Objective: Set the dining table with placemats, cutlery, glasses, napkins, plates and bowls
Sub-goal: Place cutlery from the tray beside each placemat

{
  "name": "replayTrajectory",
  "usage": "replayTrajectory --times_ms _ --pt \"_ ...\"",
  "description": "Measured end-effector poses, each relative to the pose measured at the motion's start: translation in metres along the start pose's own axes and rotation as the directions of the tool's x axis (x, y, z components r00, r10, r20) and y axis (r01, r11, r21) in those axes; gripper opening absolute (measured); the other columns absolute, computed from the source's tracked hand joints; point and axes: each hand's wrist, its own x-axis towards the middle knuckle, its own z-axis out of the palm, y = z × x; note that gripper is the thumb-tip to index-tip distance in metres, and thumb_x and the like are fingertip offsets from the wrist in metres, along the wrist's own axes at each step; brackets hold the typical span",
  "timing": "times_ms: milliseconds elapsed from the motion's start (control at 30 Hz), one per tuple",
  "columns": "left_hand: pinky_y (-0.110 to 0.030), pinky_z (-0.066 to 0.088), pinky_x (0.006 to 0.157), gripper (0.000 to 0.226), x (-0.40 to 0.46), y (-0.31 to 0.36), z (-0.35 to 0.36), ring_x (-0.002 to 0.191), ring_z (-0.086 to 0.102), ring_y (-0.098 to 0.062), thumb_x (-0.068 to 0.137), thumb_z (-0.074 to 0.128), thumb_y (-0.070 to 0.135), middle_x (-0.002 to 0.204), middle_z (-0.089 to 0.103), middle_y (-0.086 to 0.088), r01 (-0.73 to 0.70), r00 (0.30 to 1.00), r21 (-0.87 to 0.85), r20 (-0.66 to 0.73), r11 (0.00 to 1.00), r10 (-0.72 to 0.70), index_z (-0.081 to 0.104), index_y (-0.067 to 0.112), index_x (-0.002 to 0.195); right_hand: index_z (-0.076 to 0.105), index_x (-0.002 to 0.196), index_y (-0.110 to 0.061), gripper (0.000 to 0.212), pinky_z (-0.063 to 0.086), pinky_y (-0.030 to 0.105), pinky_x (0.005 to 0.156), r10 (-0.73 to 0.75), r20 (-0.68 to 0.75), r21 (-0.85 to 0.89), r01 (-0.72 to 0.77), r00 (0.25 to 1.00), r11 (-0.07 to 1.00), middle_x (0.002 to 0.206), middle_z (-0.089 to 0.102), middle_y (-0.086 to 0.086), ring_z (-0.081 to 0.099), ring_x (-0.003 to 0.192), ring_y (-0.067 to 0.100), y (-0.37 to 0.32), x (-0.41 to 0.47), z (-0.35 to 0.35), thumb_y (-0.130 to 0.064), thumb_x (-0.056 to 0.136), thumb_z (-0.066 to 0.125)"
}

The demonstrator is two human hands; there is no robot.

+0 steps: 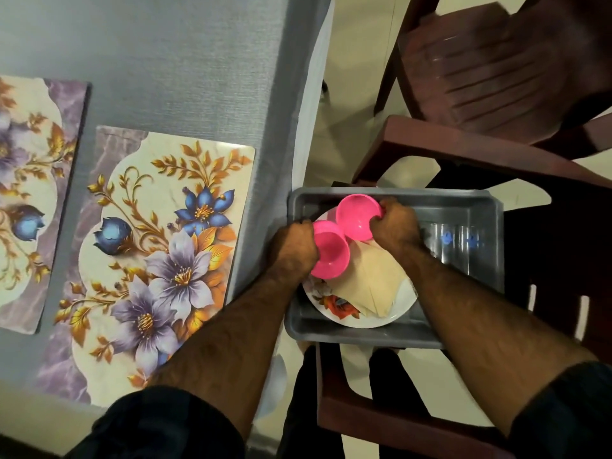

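Gripping one pink bowl [331,250] at its nine o'clock rim, our left hand [293,248] curls round it; at two o'clock our right hand [395,226] clasps the second pink bowl [357,217], both above the plate [402,301] and napkins [371,276] in the grey tray [463,200].

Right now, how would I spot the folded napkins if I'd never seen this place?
Find the grey tray on the brown chair beside the table. Inside it lies a white floral plate, and the napkins rest on that. They are the only beige, folded cloth there, just below two bright pink bowls.
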Motion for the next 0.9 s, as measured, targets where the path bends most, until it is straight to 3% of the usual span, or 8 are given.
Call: replayTrajectory --times_ms 133,233,300,400,600,733,833,900 --pt "-0.037 0.061 0.079 0.031 -0.008 -0.001 0.000 0.098 0.073 -0.034 0.089 0.069 0.024 0.111 0.075 -0.011 0.091 0.995 -0.201 -0.019 0.975 -0.096 0.071 0.017 0.119 0.066 0.115 -0.012 0.031 0.047 0.029 0.073 0.116 -0.039 0.159 -0.108 0.992 0.981 0.098 0.069 0.005 0.065 0.088 0.028 0.020 -0.007 -0.011 -0.013 0.085 0.068" --pt "-0.033 0.056 0.066 0.031 -0.012 0.002 -0.001 0.089 0.073 -0.031 0.085 0.072 0.026 0.104 0.077 -0.011 0.172 0.983 -0.361 0.010 0.917 -0.181 0.075 0.010 0.111 0.069 0.112 -0.016 0.030 0.057 0.033 0.070 0.250 -0.040 0.354 -0.220 0.967 0.909 0.095 0.070 0.002 0.070 0.084 0.026 0.041 -0.012 -0.021 -0.016 0.081 0.070" --pt "-0.032 0.058 0.062 0.027 -0.013 0.018 -0.003 0.079 0.072 -0.027 0.083 0.073 0.024 0.094 0.078 -0.010 0.169 0.984 -0.435 0.026 0.884 -0.175 0.076 0.006 0.103 0.068 0.111 -0.016 0.031 0.064 0.046 0.068 0.374 -0.035 0.529 -0.300 0.927 0.793 0.095 0.074 0.009 0.076 0.074 0.032 0.065 -0.016 -0.031 -0.016 0.080 0.068" --pt "-0.039 0.066 0.068 0.030 -0.011 0.051 0.004 0.069 0.075 -0.026 0.074 0.074 0.034 0.079 0.076 -0.007 0.159 0.986 -0.522 0.051 0.838 -0.156 0.077 0.008 0.089 0.065 0.111 -0.001 0.023 0.065 0.049 0.068 0.506 0.014 0.755 -0.341 0.862 0.560 0.092 0.073 0.021 0.074 0.062 0.033 0.100 -0.032 -0.048 -0.002 0.088 0.064" --pt "-0.042 0.066 0.075 0.034 -0.011 0.131 0.023 0.071 0.077 -0.026 0.071 0.073 0.039 0.080 0.078 -0.006 0.099 0.995 -0.601 0.069 0.793 -0.072 0.076 0.013 0.092 0.061 0.114 0.002 0.022 0.063 0.041 0.061 0.647 0.056 0.859 -0.367 0.760 0.356 0.088 0.070 0.026 0.069 0.064 0.033 0.159 -0.060 -0.067 0.000 0.092 0.062" --pt "-0.040 0.065 0.076 0.032 -0.014 0.173 0.023 0.076 0.076 -0.027 0.075 0.071 0.035 0.083 0.078 -0.008 0.078 0.997 -0.595 0.067 0.800 -0.048 0.076 0.012 0.096 0.058 0.088 -0.008 0.013 0.059 0.034 0.047 0.698 0.060 0.882 -0.365 0.714 0.298 0.082 0.065 0.024 0.064 0.061 0.030 0.183 -0.079 -0.072 0.005 0.091 0.059" --pt "-0.033 0.062 0.069 0.034 -0.011 0.194 0.023 0.073 0.074 -0.025 0.077 0.071 0.037 0.077 0.077 -0.008 0.055 0.998 -0.573 0.056 0.818 -0.028 0.079 0.007 0.090 0.058 0.079 -0.012 0.020 0.061 0.047 0.065 0.718 0.082 0.869 -0.402 0.692 0.288 0.081 0.066 0.026 0.065 0.063 0.032 0.198 -0.093 -0.062 0.004 0.090 0.061" --pt "-0.028 0.056 0.057 0.028 -0.012 0.206 0.022 0.068 0.073 -0.022 0.084 0.074 0.033 0.076 0.077 -0.008 0.051 0.997 -0.563 0.074 0.825 -0.012 0.079 0.005 0.089 0.064 0.082 -0.007 0.013 0.060 0.046 0.069 0.713 0.086 0.867 -0.405 0.696 0.291 0.079 0.066 0.025 0.065 0.062 0.031 0.205 -0.101 -0.055 0.002 0.092 0.064"
